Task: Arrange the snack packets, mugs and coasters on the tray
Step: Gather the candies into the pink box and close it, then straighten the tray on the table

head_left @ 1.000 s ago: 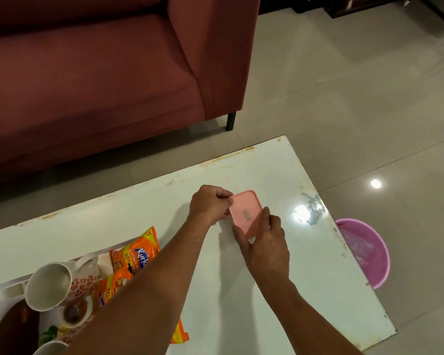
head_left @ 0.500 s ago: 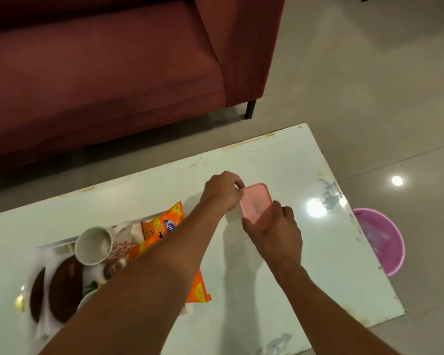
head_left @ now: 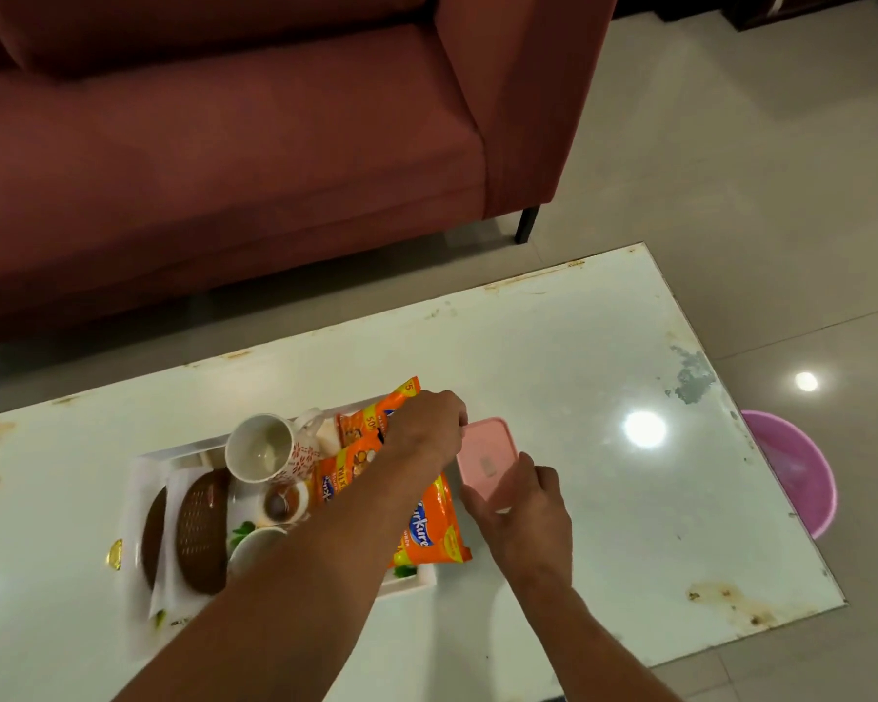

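Note:
A white tray (head_left: 173, 452) sits on the white table (head_left: 579, 347). It carries a patterned mug (head_left: 264, 448), a second white mug (head_left: 257, 547), a small cup (head_left: 282, 501), two brown coasters (head_left: 201, 534) and orange snack packets (head_left: 429, 529). Just right of the tray is a flat pink case (head_left: 485, 456). My left hand (head_left: 429, 428) is curled at its upper left edge, above the packets. The case's near end is gripped by my right hand (head_left: 523, 509). My left forearm hides part of the tray.
A dark red sofa (head_left: 224, 169) stands beyond the table's far edge. A pink plastic tub (head_left: 797, 473) sits on the tiled floor past the table's right edge. Rust marks show along the table's rim.
Both hands and the pink case have come left, close to the tray's right side. The view has swung, so the whole tray is now in sight.

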